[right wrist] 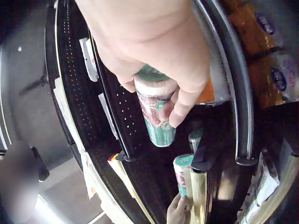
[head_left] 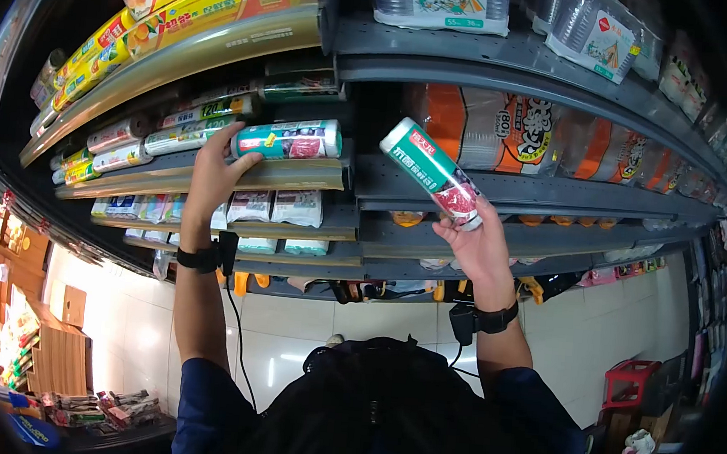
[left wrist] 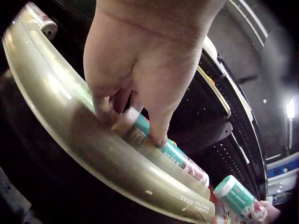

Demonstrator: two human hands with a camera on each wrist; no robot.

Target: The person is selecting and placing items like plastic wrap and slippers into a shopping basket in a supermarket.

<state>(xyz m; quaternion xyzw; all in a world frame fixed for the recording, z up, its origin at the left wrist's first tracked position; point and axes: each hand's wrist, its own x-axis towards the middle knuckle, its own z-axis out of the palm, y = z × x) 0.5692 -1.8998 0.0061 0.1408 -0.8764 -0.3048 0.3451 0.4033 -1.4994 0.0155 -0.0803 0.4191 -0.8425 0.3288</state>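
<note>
One wrapped roll (head_left: 425,165), aloft before the shelves (head_left: 478,72), likely light, firm, slick, best taken mid-length; right hand (head_left: 483,249) clamps its lower end, fingers curled, while left hand (head_left: 214,171) grips a matching shelved roll (head_left: 306,140) between thumb and fingers.

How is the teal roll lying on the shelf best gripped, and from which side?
The teal roll is probably best gripped around its middle, from above, thumb on the near side and fingers behind: it is a cylinder lying lengthwise, with the golden strip along its front.
</note>
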